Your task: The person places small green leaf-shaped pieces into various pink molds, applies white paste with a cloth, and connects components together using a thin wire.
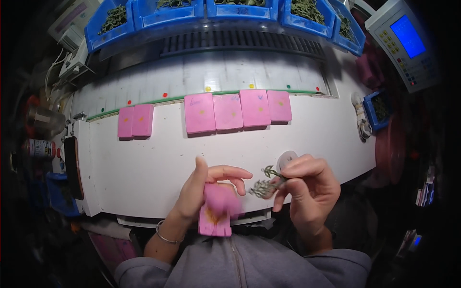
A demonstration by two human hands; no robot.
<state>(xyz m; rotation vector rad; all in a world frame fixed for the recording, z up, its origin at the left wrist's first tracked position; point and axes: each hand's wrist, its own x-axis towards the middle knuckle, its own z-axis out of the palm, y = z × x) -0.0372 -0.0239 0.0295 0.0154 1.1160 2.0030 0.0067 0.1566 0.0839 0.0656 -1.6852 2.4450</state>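
Observation:
My left hand is around a pink two-part block, which looks like a rubber mould. Its thumb sticks up and its index finger reaches out to the right, while the lower fingers are partly behind the block. The upper part of the mould is smeared by motion, and an orange-brown stain shows on the lower part. To the right, my right hand pinches a small green sprig-shaped piece with leaf-like tips between thumb and fingers. The piece is apart from the mould.
Several pink blocks stand in a row along the green-edged strip on the white table. A pale round object lies behind my right hand. Blue bins of green pieces line the back. A device with a blue screen stands far right.

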